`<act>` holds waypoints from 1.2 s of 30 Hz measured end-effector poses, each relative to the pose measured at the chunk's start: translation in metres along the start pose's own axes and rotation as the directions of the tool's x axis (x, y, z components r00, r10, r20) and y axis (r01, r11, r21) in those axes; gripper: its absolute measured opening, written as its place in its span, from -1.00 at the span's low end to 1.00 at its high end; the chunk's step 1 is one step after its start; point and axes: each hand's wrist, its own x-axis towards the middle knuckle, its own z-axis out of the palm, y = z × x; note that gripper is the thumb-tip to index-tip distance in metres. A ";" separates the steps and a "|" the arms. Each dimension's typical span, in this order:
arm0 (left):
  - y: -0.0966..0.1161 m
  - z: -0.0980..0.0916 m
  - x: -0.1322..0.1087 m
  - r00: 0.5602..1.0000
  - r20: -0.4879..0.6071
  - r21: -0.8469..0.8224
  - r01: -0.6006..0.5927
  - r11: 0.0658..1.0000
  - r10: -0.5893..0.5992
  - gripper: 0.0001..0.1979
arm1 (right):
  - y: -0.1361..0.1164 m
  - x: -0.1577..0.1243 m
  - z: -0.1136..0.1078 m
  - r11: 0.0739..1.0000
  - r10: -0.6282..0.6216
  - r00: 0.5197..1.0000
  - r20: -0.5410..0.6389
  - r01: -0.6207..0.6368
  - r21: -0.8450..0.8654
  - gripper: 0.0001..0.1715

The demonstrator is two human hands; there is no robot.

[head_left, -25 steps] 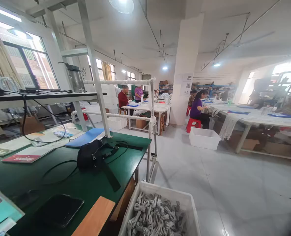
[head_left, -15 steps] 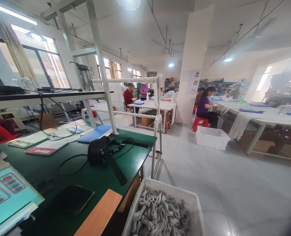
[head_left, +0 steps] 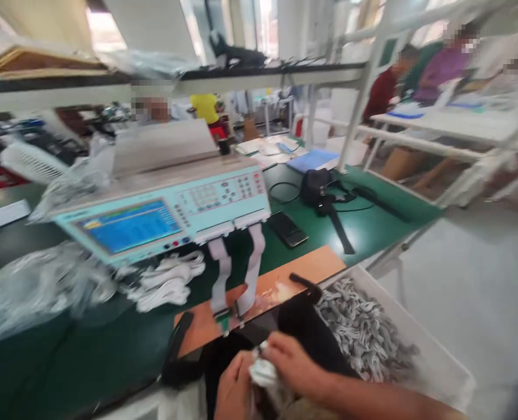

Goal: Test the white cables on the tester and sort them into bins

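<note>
Low in the view, over my lap, my left hand (head_left: pixel 234 385) and my right hand (head_left: pixel 294 363) are closed around a bundled white cable (head_left: pixel 263 373). A small dark-and-white end stands up between the fingertips; blur hides its detail. Beyond the hands, two flat ribbon cables (head_left: pixel 252 271) hang from a turquoise-fronted tester (head_left: pixel 224 198) with a lit blue screen. Their small green-and-metal connectors (head_left: pixel 224 321) rest by the edge of an orange-brown board (head_left: pixel 303 274). White coiled cables (head_left: pixel 167 283) lie left of the ribbons, on the green table.
A white bin (head_left: pixel 438 356) of grey cable bundles (head_left: pixel 364 332) stands at my right. Clear plastic bags (head_left: pixel 44 291) lie on the left. A black phone (head_left: pixel 287 229) and black pouch (head_left: pixel 315 186) sit on the table (head_left: pixel 381 233). A shelf (head_left: pixel 276 74) spans above. Several people sit or stand beyond.
The view has swung left and down, bringing the tester, the ribbon cables and both my hands with the white cable into sight. The grey cable bin now lies farther right.
</note>
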 end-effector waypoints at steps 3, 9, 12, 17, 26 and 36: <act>-0.002 -0.012 0.002 0.993 -0.012 -0.092 0.112 0.989 -0.113 -0.62 | -0.004 -0.016 -0.082 0.974 0.014 0.997 -0.077 -0.031 -0.226 -0.68; 0.013 0.002 -0.005 0.997 0.071 -0.563 0.049 0.825 -0.011 -0.69 | -0.008 -0.042 -0.155 0.726 -0.130 0.977 -0.167 -0.022 -0.688 -0.66; 0.018 0.019 -0.009 0.987 -0.006 -0.602 -0.132 0.788 0.160 -0.70 | -0.011 -0.055 -0.102 0.966 0.193 0.954 0.228 -0.145 -0.212 -0.50; 0.012 0.026 -0.020 0.929 -0.055 -0.425 -0.353 0.834 0.365 -0.65 | -0.009 -0.043 -0.033 0.802 0.134 0.929 0.346 -0.307 0.512 -0.53; -0.008 0.014 -0.024 0.989 0.122 0.001 -0.082 0.997 0.082 -0.46 | -0.042 -0.032 -0.051 0.902 -0.280 0.895 0.347 0.369 -0.224 -0.61; -0.019 0.003 -0.022 0.992 0.120 -0.057 -0.023 0.998 0.029 -0.70 | -0.014 -0.029 -0.037 0.799 -0.405 0.852 0.333 0.506 -0.325 -0.69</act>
